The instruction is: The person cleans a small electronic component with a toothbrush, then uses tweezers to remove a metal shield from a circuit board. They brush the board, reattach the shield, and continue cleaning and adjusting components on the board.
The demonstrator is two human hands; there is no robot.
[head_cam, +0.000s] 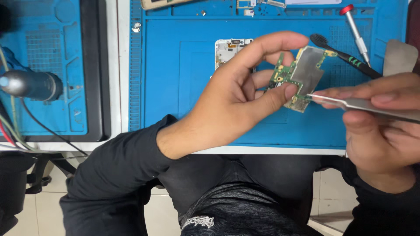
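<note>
View from a head cam, looking down past the person's lap at a blue work mat (188, 65) on a white tabletop (271, 150).

The left hand (232, 102) is raised above the mat's middle, fingers (267, 43) pinched on a small green circuit board (302, 78) w/ a silver metal shield; thumb presses the board's near edge, index finger arches over the top. The right hand (380, 126), over the tabletop's near right corner, grips metal tweezers (363, 105), fingers clenched on them; the tips touch the board's lower right corner.

Judged step: picking at or lifting a small part at that corner. The next move likely needs a steady board and a fine, light tweezer tip.

Behind the hands, an opened phone frame (227, 50) lies on the mat, mostly hidden by the left hand. Toward the far right edge: a black brush (345, 57), a red-capped screwdriver (355, 30), a grey pry pick (400, 57).

Hard to tell: what the tips grip, if anything. The right hand is cut off by the frame edge. A dark cylinder tool (30, 85) sits at the left; its type is unclear.
</note>
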